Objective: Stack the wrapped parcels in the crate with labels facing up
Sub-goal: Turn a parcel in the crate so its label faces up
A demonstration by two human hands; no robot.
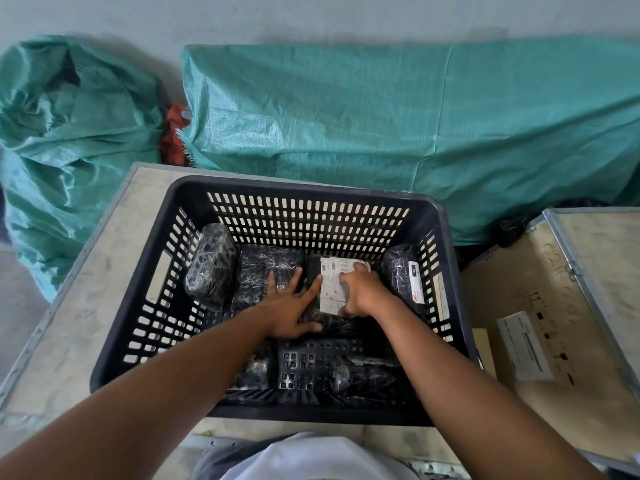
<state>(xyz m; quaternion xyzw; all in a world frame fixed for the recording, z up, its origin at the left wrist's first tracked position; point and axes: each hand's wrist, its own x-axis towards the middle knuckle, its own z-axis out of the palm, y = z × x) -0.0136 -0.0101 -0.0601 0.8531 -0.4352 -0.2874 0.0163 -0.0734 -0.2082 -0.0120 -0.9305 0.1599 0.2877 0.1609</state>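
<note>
A black slotted plastic crate (304, 192) sits on a wooden case and holds several parcels wrapped in black film. My right hand (360, 292) grips a parcel in the crate's middle whose white label (331, 282) faces up. My left hand (292, 303) lies flat with fingers spread on that parcel's left side and the neighbouring wrapped parcel (266, 268). Another parcel (211, 265) leans against the left wall. One at the right wall (403, 271) stands on edge with its white label facing sideways. More parcels (363, 375) lie at the near end.
The crate rests on a pale wooden case (104, 271) with metal edging. A second wooden case (554, 323) with a white label stands to the right. Green woven sacks (381, 116) and a wall fill the space behind.
</note>
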